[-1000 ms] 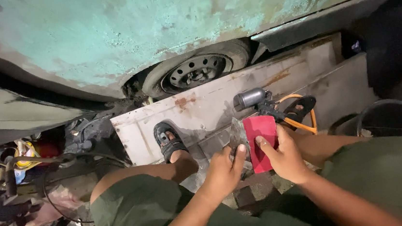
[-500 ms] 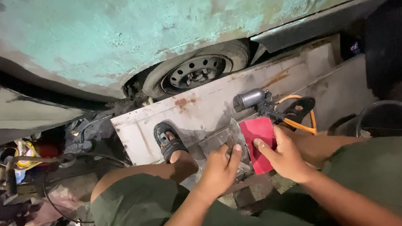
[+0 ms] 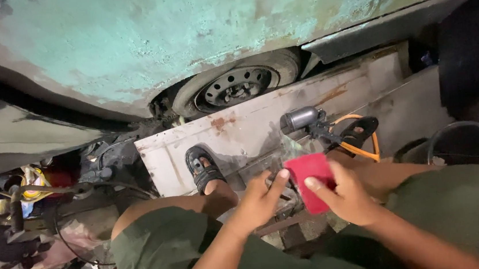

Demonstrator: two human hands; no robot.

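At the far left of the scene, among the dark clutter under the car body, lies a crumpled yellow and white package (image 3: 31, 180), its shape half hidden by cables and too small to tell clearly. Just right of it sits a small red container or packet (image 3: 58, 178), mostly in shadow. No label, sign or screen shows anywhere else in view.

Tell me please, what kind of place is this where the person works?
Probably a car repair or body workshop. A worn teal car body with its wheel stands close, a rusty metal panel leans below it, and the right hand holds a red pad beside the left hand.
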